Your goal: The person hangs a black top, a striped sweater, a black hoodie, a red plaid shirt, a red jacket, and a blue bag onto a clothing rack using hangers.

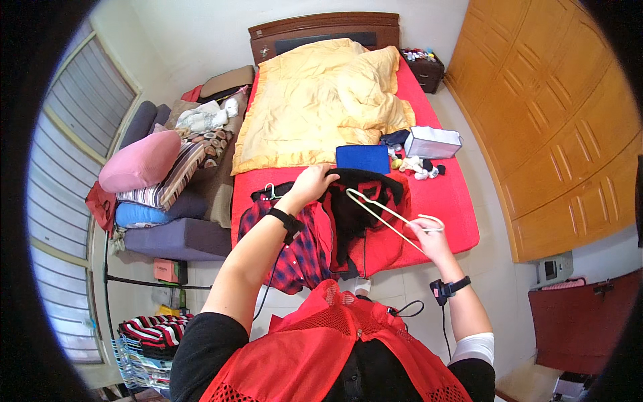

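On the bed's near edge lies a red jacket with a black lining [348, 218]. My left hand [312, 185] grips its black upper edge, fingers closed over the cloth. My right hand [432, 240] is closed round a cream clothes hanger [382, 210], whose one end reaches over the jacket's dark opening. Left of the jacket, a red and blue plaid shirt [301, 264] hangs partly over the bed edge. A small white hanger [269, 192] shows at the shirt's top, beneath my left forearm.
A yellow quilt [301, 100] covers the far part of the red-sheeted bed [452, 208]. Nearby are a blue flat case [362, 159], rolled socks [418, 167] and a white box [433, 143]. Cushions pile on a sofa [177, 239] at left; a clothes rack [107, 268] stands nearer me.
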`<state>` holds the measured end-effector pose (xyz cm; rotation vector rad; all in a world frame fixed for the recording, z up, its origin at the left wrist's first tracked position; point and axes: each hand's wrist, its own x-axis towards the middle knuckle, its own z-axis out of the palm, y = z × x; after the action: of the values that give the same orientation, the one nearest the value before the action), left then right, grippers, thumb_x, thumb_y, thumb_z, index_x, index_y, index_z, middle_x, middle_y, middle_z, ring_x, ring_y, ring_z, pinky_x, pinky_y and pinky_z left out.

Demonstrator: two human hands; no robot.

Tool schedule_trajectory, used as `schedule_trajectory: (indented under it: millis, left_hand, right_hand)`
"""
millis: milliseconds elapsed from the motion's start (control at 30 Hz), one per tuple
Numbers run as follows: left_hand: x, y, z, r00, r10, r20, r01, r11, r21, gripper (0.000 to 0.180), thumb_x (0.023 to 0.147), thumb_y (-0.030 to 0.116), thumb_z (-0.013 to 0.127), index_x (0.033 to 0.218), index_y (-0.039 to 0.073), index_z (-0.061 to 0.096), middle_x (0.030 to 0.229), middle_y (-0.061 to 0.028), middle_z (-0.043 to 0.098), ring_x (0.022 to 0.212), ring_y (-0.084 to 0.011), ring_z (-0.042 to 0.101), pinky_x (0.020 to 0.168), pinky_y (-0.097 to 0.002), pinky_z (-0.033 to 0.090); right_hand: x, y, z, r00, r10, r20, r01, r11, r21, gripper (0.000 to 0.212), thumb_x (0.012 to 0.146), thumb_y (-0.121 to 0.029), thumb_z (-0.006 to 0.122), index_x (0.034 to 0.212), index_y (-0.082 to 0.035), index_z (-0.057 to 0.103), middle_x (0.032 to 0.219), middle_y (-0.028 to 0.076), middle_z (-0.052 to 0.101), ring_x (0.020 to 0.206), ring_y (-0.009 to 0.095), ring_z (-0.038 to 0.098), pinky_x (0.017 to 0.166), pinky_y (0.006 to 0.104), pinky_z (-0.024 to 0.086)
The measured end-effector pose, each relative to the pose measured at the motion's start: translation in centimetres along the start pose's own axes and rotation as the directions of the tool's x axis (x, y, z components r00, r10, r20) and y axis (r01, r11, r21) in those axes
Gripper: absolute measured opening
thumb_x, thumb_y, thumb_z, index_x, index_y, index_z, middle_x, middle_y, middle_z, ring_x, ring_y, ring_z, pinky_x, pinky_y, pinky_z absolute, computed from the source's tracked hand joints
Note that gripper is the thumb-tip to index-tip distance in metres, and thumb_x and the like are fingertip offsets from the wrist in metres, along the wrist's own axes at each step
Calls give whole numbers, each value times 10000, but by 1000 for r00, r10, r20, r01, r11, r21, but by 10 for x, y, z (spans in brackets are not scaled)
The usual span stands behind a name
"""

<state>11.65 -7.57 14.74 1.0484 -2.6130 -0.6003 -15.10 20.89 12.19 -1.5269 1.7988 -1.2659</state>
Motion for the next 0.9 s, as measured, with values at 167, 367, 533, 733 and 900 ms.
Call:
schedule_trajectory:
  millis: [167,367,533,733,900]
  left_hand:
    - [-3,15,0,999,32,-42,-32,999,-15,381,975,358,639,1082,-5,681,1012,-273,697,1003,-437,669,862,-513,528]
    - [-5,38,6,988,66,-137,-78,994,-80,345,984,322,635,950,-20,617,902,-274,670,919,-472,646,786,-525,512]
    - [-4,56,11,980,80,-184,-107,984,-142,282,988,259,630,934,-16,602,873,-262,663,890,-466,646,763,-526,512]
    - [0,106,23,964,174,-202,-221,945,-243,213,990,201,618,985,-11,621,894,-259,661,892,-460,651,767,-511,525]
    - [-14,113,32,961,210,-180,-260,906,-333,221,999,149,586,1096,-44,637,1007,-272,677,986,-453,651,859,-496,530]
  right_hand:
    - [37,-13,35,995,-63,74,63,998,3,191,980,-145,642,980,24,730,874,148,722,748,212,688,701,332,529]
    - [64,-7,59,995,30,95,-27,999,-32,219,976,-204,634,975,-19,750,749,157,704,674,276,682,660,373,517]
    - [79,-2,69,995,35,89,-30,998,-56,221,961,-202,642,958,-9,749,780,164,716,722,290,699,686,385,531]
    - [83,27,81,999,43,-6,-44,998,-39,190,935,-160,634,951,-5,742,816,224,706,786,389,705,703,437,543]
    - [81,27,82,992,122,-39,-108,961,256,153,908,-71,614,890,29,728,790,132,740,724,224,705,700,354,538]
